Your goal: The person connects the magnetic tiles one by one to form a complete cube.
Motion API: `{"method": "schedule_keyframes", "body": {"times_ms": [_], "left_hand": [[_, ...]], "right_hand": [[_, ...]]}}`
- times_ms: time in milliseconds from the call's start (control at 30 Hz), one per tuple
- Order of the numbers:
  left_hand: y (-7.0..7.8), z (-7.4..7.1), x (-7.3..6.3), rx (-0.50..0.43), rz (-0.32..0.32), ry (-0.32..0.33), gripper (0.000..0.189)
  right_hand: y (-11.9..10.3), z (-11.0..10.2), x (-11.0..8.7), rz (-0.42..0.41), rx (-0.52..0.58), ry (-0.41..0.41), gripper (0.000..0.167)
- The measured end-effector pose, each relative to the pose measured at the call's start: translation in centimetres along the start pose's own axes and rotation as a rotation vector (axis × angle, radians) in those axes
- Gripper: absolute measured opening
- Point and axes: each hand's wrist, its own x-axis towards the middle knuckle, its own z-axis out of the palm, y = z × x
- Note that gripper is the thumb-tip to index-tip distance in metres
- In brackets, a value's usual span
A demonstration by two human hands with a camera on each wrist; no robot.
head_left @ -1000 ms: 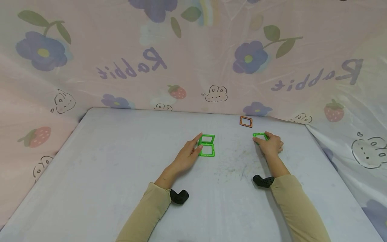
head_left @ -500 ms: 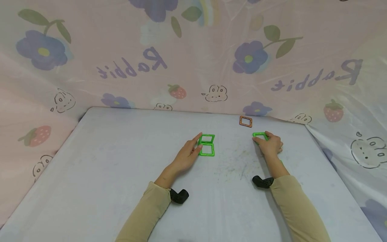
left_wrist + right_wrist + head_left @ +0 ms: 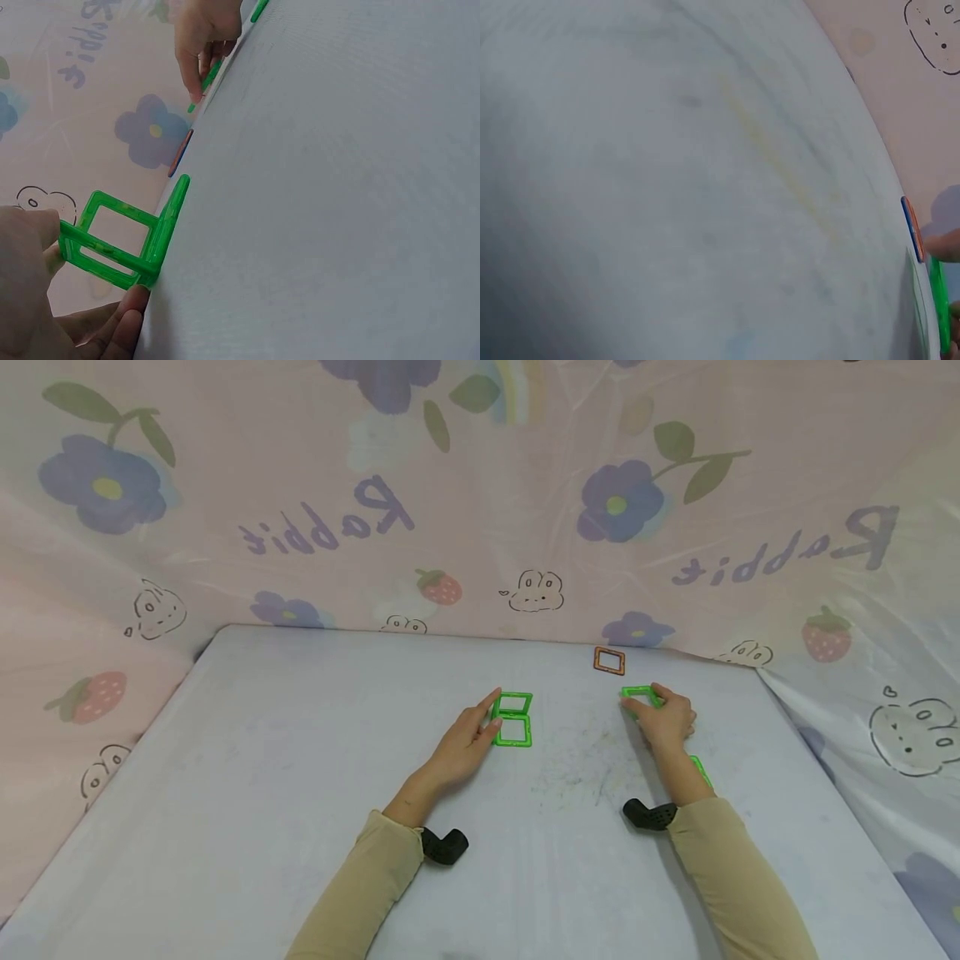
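**Left hand (image 3: 461,750) gripping the green cluster (image 3: 513,716), right hand (image 3: 666,720) pinching a green frame (image 3: 637,691)**

The left thumb and fingers are spanning the green cluster and grasping it by opposite edges. It is sitting at that hand's 2 o'clock, its joined square frames forming a corner: one is lying flat on the table (image 3: 225,760), others are standing up from it.

The right thumb and fingers are clasping the single green frame, which is poking out toward 10 o'clock from that hand. I cannot tell whether it is touching the table.

Farther out, an orange frame (image 3: 609,672) is lying near the table's back edge, also at the right hand's 10 o'clock. Another green piece (image 3: 701,770) is showing at 5 o'clock, partly hidden by the right forearm. Faint scribbles (image 3: 573,772) are marking the table at the cluster's 4 o'clock. Black wrist devices (image 3: 444,847) are jutting from both beige sleeves (image 3: 367,885). Beyond everything, a flowered curtain (image 3: 465,527) is hanging at 12 o'clock.
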Motion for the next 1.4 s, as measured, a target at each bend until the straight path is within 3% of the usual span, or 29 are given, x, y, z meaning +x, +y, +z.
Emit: {"method": "schedule_keyframes", "body": {"times_ms": [233, 500, 800, 1200, 1400], "left_hand": [[0.1, 0.0, -0.1, -0.003, 0.013, 0.01, 0.053], [0.0, 0.0, 0.0, -0.001, 0.011, 0.02, 0.052], [0.0, 0.0, 0.0, 0.005, 0.014, 0.017, 0.053], [0.0, 0.0, 0.0, 0.016, 0.021, 0.019, 0.052], [0.0, 0.0, 0.0, 0.02, 0.026, 0.018, 0.052]], "right_hand": [[-0.2, 0.1, -0.3, 0.007, 0.021, -0.011, 0.068], [-0.3, 0.4, -0.4, -0.072, 0.111, -0.038, 0.063], [-0.6, 0.5, -0.6, -0.074, 0.176, -0.089, 0.067], [-0.5, 1.1, -0.8, -0.223, 0.25, -0.088, 0.062], [-1.0, 1.1, -1.1, -0.203, 0.306, -0.113, 0.06]]}}
